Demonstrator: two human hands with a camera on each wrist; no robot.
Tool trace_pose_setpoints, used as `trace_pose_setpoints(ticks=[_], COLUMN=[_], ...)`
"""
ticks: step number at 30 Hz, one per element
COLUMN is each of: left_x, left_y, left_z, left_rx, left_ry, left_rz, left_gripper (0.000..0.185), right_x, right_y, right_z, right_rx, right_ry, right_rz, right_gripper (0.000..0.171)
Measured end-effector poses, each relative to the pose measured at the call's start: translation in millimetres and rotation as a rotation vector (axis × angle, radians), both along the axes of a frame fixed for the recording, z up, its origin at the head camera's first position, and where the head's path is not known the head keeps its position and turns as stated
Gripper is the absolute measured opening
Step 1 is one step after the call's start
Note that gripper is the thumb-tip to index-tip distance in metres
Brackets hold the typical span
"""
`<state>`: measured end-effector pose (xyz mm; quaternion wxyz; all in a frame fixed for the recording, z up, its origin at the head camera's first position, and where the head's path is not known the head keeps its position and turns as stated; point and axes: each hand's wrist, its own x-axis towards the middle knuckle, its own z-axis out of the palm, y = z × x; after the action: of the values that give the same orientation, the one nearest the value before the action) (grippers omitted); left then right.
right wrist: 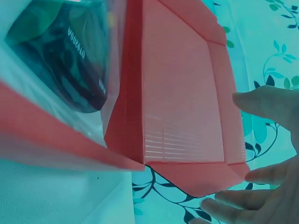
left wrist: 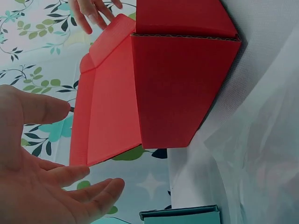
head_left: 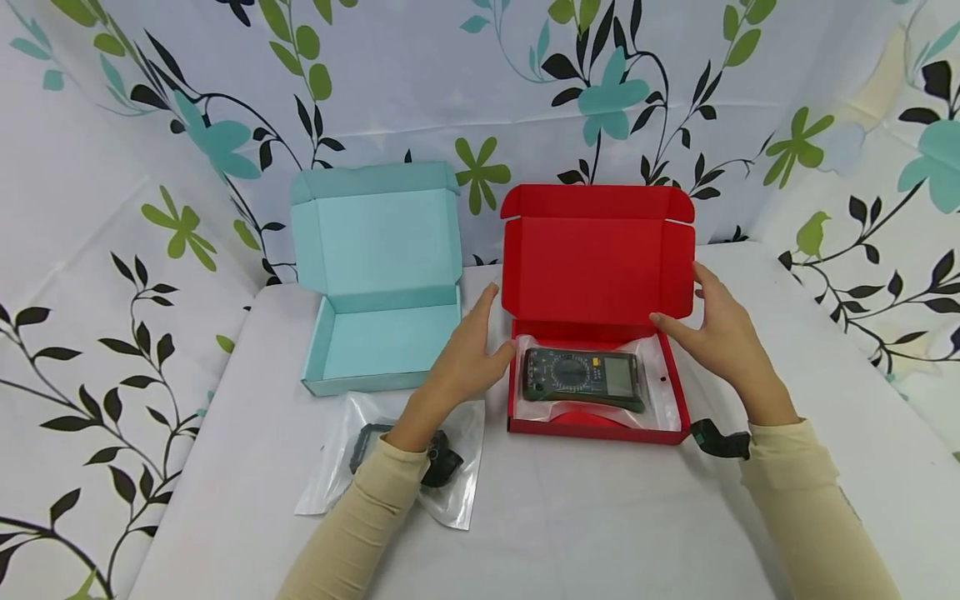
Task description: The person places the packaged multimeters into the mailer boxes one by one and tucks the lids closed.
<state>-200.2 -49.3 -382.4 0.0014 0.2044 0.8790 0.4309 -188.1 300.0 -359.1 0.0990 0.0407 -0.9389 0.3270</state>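
Observation:
A red cardboard box (head_left: 600,429) stands on the table with its lid (head_left: 585,258) raised. Inside it lies a multimeter (head_left: 573,375) in clear plastic, dial and screen facing up. My left hand (head_left: 467,358) is at the box's left side, fingers spread and thumb near the front of the lid. At the right, my right hand (head_left: 716,337) has its fingers at the lid's right edge, the thumb overlapping the lid's lower corner in the head view. In the right wrist view the right hand's fingers (right wrist: 233,205) are extended, with nothing gripped.
Left of the red box an open teal box (head_left: 382,382) stands with its lid up. In front of it, partly under my left forearm, lies a clear plastic bag (head_left: 468,467) with dark items inside. A patterned cloth (head_left: 405,67) hangs behind the boxes.

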Motion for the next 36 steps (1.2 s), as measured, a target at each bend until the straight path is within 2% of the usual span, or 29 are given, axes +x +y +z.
trace_pose_setpoints(ticks=[3, 8, 15, 26, 36], left_x=[0.3, 0.5, 0.2, 0.8, 2.9], left_y=[-0.7, -1.9, -0.7, 0.0, 2.2], left_z=[0.0, 0.2, -1.1, -1.0, 1.7], left_rx=[0.023, 0.058, 0.060, 0.091, 0.134], left_ry=[0.015, 0.038, -0.012, 0.028, 0.062], left_rz=[-0.010, -0.004, -0.022, -0.078, -0.084], left_gripper=[0.085, 0.085, 0.087, 0.085, 0.084], right_x=[1.3, 4.9, 10.8, 11.5, 12.4], right_y=[0.3, 0.8, 0.1, -1.4, -2.2], right_z=[0.4, 2.3, 7.0, 7.4, 11.4], right_rx=[-0.024, -0.059, -0.139, -0.147, -0.115], right_ry=[-0.031, -0.024, -0.033, -0.024, -0.012], right_rz=[-0.006, -0.031, -0.081, -0.082, -0.072], right_gripper=[0.104, 0.101, 0.095, 0.086, 0.075])
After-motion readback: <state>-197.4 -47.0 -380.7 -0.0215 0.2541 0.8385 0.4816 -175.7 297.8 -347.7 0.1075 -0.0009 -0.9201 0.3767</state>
